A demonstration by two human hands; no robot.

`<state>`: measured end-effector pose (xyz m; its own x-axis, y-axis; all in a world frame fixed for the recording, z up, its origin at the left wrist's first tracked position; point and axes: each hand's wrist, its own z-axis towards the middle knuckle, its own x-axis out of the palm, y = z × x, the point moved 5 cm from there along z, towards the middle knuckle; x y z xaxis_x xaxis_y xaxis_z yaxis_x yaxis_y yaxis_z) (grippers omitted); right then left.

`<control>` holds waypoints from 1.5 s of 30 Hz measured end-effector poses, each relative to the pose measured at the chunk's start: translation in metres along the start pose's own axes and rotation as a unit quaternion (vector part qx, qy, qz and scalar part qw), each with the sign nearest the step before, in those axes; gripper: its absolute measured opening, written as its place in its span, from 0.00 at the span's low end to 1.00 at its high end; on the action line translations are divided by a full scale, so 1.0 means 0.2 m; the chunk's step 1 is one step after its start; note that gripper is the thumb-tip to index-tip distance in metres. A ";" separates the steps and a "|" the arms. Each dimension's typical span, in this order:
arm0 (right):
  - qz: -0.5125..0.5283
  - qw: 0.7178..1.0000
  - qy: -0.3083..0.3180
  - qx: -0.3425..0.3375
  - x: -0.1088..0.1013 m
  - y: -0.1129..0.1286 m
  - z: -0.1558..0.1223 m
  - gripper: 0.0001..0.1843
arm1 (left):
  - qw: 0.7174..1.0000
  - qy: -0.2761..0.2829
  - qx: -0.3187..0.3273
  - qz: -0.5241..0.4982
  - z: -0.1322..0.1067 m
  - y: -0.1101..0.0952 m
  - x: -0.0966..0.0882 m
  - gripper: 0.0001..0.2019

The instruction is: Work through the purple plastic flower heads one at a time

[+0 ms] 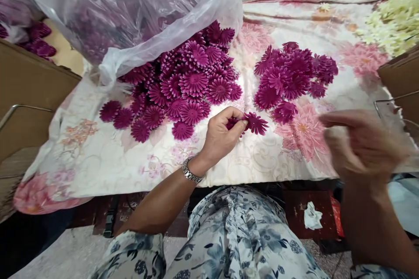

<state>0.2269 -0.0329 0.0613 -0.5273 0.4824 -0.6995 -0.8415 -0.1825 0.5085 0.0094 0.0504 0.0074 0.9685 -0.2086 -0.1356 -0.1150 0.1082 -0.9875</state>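
Head view: above the white-and-pink floral-clothed tabletop (pixel 108 165), the left hand (pixel 225 133), thumb and forefinger closed, pinches a purple many-petalled artificial flower (pixel 258 124), best gripped lightly, while the blurred, half-curled right hand's (pixel 363 144) hold cannot be told.

Bright desk (pixel 111 165); glare streaks the plastic bag (pixel 183 8) on it; shadow beneath it; right hand (pixel 363 144) blurred at its front.

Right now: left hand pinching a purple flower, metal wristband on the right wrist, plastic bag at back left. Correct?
Not quite: the metal wristband is on the wrist of the left hand, not of the right hand; the head view shows it. Pinched purple flower and plastic bag are as you say.
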 end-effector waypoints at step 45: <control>0.301 0.935 0.173 0.074 0.57 0.13 0.10 0.20 | 0.987 0.128 -0.036 -0.093 0.00 0.02 0.04 0.11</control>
<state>0.1469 0.0347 0.0051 -0.9285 0.0188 -0.3709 -0.3671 -0.1978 0.9089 0.0174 0.0483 0.0024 0.8878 -0.4584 0.0425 0.0359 -0.0231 -0.9991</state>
